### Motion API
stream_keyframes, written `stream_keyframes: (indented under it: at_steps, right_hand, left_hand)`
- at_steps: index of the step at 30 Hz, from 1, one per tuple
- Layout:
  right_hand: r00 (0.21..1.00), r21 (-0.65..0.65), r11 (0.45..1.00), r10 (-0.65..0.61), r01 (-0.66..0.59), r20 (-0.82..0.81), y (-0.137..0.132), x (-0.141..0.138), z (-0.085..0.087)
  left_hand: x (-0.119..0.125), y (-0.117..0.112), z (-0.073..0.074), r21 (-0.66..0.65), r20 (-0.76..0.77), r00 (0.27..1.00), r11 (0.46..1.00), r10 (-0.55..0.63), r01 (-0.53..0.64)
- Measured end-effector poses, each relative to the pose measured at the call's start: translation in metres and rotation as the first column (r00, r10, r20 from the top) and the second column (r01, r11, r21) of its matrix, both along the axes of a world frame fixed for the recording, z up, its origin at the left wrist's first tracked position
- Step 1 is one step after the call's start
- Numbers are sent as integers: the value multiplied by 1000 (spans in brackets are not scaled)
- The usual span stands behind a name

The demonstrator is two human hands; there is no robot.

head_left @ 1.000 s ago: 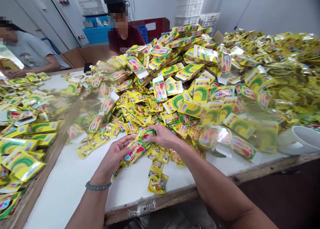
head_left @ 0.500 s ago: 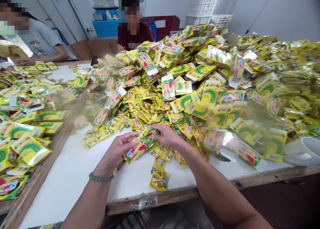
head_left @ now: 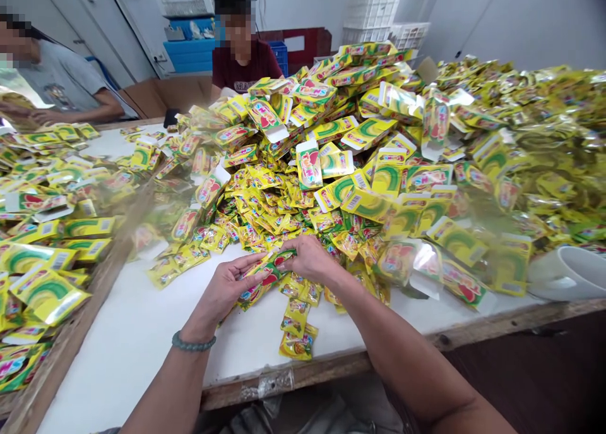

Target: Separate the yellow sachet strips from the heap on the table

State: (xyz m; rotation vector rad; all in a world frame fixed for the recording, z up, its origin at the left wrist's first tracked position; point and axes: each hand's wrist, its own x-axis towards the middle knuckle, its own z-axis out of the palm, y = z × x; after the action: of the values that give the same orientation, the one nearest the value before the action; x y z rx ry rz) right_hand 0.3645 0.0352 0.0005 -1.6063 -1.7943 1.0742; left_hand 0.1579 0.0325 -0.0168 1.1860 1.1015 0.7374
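Currently, the printed box (head_left: 269, 276) is lying slantwise between the two hands, over the white tabletop (head_left: 142, 352), and that slant is what I am watching most closely from my remote seat. Its long axis is running from the left palm up and away toward the right fingertips, so neither hand is nearer: both are touching it. The left hand (head_left: 222, 290) is gripping the lower, nearer end, its thumb pressing across the printed face and its fingers curling along the far edge. The right hand (head_left: 307, 260) is pinching the upper end, coming in from the far right with its knuckles bent. I am probably missing detail there, since those fingers are covering the end and I cannot tell if its flap is open. A short trail of sachets (head_left: 296, 317) is lying just below the right hand, while the sachet heap (head_left: 258, 200) is rising directly beyond both.
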Motion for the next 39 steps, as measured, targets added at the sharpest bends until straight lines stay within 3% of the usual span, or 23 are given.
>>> stream_keyframes:
  at_steps: [4,10,14,19,22,26,30,35,39]
  right_hand:
    - [999,50,998,29,-31,27,-1,0,0]
    - [970,121,970,225,-213,-97,3,11,2]
    - [987,166,976,152,-141,-52,3,7,0]
    - [989,209,967,140,-147,44,-3,-7,-3]
    - [991,160,986,60,-41,-117,-1,-6,-6]
    - [920,99,993,-21,65,-390,0,-7,-9]
    - [926,137,990,27,27,-376,-4,-18,-11]
    - [928,134,986,-43,99,-370,-6,-23,-11]
    - [907,33,999,0,16,-422,-6,-19,-8]
  left_hand:
    - [2,1,0,20,-27,1000,1000,13,-12]
    - [2,2,9,-80,84,995,996,56,-49]
    - [0,1,9,-173,169,983,984,77,-47]
    - [6,0,7,-201,212,972,978,97,-54]
    - [10,0,11,-226,225,962,969,154,-102]
    - [12,0,17,-231,243,947,960,212,-155]
    - [10,1,15,-219,241,947,963,211,-159]
    - [9,0,12,-201,240,952,969,190,-143]
    - [7,1,12,-210,264,947,969,185,-131]
